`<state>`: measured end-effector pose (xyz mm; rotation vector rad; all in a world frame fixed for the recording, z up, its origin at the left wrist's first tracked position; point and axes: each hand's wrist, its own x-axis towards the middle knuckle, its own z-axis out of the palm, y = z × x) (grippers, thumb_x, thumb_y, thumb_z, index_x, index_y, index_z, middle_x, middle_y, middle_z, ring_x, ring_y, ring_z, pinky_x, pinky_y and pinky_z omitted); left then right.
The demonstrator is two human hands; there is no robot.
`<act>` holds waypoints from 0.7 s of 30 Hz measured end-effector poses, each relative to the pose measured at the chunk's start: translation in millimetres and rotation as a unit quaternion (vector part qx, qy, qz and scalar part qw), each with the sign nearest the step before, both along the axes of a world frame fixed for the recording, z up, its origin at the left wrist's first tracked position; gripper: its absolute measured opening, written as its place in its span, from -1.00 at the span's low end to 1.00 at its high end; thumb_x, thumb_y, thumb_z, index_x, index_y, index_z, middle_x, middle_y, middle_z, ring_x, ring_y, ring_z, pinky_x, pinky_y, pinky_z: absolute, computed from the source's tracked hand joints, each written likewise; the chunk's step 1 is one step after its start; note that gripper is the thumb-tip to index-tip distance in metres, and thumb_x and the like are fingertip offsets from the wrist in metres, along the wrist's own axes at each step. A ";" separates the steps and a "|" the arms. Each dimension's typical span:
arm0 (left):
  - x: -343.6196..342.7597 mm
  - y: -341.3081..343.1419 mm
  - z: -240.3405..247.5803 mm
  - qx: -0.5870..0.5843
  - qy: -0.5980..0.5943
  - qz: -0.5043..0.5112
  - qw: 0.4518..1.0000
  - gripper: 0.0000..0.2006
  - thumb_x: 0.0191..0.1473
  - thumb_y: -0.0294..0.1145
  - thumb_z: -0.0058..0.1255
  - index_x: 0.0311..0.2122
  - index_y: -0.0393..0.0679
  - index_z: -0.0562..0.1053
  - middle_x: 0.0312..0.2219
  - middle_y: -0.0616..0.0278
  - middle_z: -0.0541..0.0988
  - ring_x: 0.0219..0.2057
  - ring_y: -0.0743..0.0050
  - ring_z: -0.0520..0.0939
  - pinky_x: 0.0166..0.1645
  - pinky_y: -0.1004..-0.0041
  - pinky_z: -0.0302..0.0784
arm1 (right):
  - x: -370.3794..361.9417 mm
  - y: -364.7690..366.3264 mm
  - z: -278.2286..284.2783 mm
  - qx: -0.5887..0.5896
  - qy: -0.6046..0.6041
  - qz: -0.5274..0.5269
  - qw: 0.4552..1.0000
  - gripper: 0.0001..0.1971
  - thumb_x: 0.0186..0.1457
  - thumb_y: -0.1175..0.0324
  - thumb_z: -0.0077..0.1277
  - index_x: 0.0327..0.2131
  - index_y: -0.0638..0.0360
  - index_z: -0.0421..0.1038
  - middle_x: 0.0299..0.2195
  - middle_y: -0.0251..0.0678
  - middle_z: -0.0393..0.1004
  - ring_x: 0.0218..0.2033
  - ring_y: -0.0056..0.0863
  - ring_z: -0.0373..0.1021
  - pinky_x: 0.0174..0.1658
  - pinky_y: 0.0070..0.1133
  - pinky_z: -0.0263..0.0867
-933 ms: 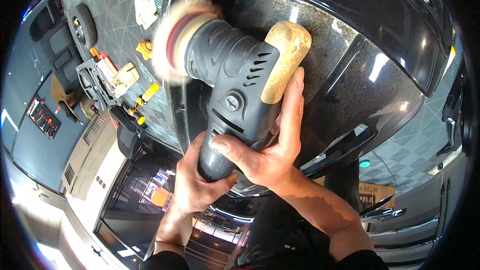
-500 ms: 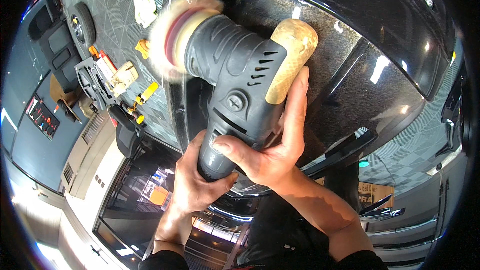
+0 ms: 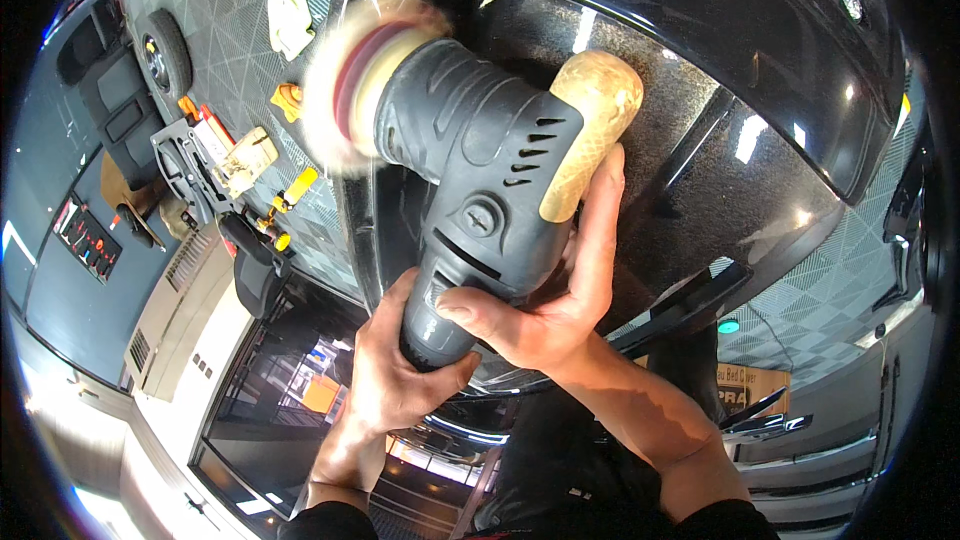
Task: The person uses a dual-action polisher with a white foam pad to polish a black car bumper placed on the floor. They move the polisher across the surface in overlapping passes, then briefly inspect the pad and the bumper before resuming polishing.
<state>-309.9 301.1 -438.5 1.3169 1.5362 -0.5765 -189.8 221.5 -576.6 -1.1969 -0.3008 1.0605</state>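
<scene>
Both hands are wrapped around a dark grey car polisher [image 3: 465, 165] with a gold-tan patterned grip on its side. My left hand [image 3: 385, 380] closes on the butt of its body. Higher up, my right hand [image 3: 545, 325] grips the body, its thumb across the front by a switch and its fingers reaching up beside the gold-tan part. At the head, a fluffy pale pad [image 3: 330, 110] with a red and cream band is smeared by motion. It lies against or just over the edge of a glossy black car panel [image 3: 640, 260]; contact cannot be told.
A loose wheel [image 3: 165, 55], black car seats [image 3: 125, 105] and a pale cloth [image 3: 289, 15] lie on the tiled floor at the left. Tools and a yellow-handled item [image 3: 292, 190] sit nearer. A cardboard box [image 3: 765, 385] stands at the lower right.
The polisher and both hands have shifted slightly right and down in the picture. The grip is the same, and the pad remains blurred.
</scene>
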 end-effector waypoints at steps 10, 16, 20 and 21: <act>-10.3 -13.1 9.3 -0.011 0.024 0.045 0.999 -0.14 -0.15 -0.48 0.50 0.31 -0.29 0.35 -0.08 0.03 0.68 -0.04 0.37 0.69 0.09 0.33 0.60 | -18.9 2.2 -3.0 0.059 -0.033 -0.060 0.996 0.35 -0.08 0.24 0.56 0.47 0.34 -0.39 0.39 0.23 -0.05 0.37 0.01 0.19 0.36 -0.13 0.27; -13.5 -23.9 17.0 -0.033 0.046 0.088 0.995 -0.14 -0.16 -0.49 0.51 0.30 -0.28 0.37 -0.06 0.04 0.68 -0.01 0.37 0.68 0.12 0.31 0.58 | -30.0 -16.8 2.0 0.015 -0.047 -0.026 0.998 0.32 -0.08 0.26 0.55 0.46 0.34 -0.36 0.37 0.23 -0.06 0.37 0.00 0.17 0.37 -0.11 0.23; -16.4 -24.8 14.8 -0.027 0.027 0.074 0.997 -0.12 -0.17 -0.49 0.52 0.31 -0.31 0.35 -0.03 0.03 0.67 0.01 0.37 0.67 0.14 0.31 0.57 | -28.2 -15.0 3.8 0.022 -0.025 -0.028 0.999 0.32 -0.07 0.25 0.55 0.47 0.34 -0.37 0.37 0.22 -0.03 0.37 -0.02 0.17 0.37 -0.12 0.23; -18.6 -25.9 13.5 -0.027 0.017 0.083 0.996 -0.11 -0.17 -0.49 0.52 0.31 -0.32 0.35 -0.03 0.04 0.66 0.01 0.36 0.66 0.14 0.32 0.56 | -26.6 -13.5 3.8 0.024 -0.021 -0.031 0.999 0.32 -0.06 0.25 0.55 0.47 0.34 -0.37 0.37 0.21 -0.02 0.37 -0.02 0.17 0.37 -0.12 0.23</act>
